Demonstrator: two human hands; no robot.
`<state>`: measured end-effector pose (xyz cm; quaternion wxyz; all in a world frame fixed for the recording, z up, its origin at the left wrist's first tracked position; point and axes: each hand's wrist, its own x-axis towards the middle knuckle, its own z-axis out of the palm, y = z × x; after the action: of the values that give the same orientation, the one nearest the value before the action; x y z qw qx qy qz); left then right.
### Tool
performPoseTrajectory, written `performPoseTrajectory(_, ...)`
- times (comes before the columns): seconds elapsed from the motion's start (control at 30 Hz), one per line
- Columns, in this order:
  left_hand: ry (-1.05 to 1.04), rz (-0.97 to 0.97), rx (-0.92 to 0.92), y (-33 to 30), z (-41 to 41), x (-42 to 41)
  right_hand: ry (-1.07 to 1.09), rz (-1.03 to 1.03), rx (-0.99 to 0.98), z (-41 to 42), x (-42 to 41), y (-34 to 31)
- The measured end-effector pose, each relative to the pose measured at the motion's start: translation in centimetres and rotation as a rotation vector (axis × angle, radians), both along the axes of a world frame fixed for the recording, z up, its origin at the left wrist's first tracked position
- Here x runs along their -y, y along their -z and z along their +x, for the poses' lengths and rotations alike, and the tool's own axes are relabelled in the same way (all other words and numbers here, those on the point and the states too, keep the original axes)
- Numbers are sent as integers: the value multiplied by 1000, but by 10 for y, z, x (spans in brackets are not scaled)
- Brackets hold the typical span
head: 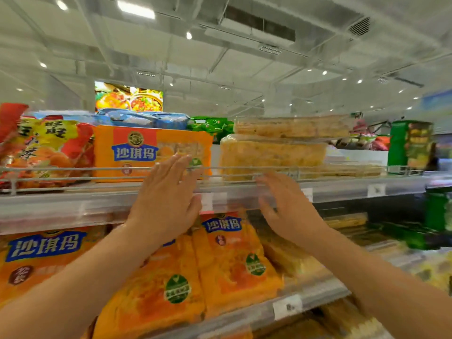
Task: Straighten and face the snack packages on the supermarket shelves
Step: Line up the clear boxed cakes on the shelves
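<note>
Orange pack (137,152) upright on top shelf (73,206), behind wire rail (73,173). Beside it 2 clear tubs (274,155) stacked, w/ yellow crumbly snack. Lower shelf: 3 orange packs (234,265). Left hand (168,199) & right hand (288,206) both flat, fingers straight, holding nothing, near rail.

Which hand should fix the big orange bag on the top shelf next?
Probably the left hand. Its straight fingers already reach up in front of the orange package on the top shelf, at the wire rail. The right hand is open too, but sits farther right, below the clear boxes.
</note>
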<state>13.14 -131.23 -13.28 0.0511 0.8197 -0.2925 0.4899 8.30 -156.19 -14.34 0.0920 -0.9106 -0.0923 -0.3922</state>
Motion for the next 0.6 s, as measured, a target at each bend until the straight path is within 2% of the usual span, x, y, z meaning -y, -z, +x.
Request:
performPoseTrajectory(0.23,-214,-38,-40,-4,22,73,37,-179,48,35,73,-12)
performPoseTrajectory(0.37,-259,-49,45,1,28,75,2,-186,119,46,82,-1)
performPoseTrajectory(0.5,-293,-37,4,1,28,76,-26,-177,107,56,87,2)
performPoseTrajectory(0.6,-236,-77,20,0,28,83,-42,-181,127,57,91,-2)
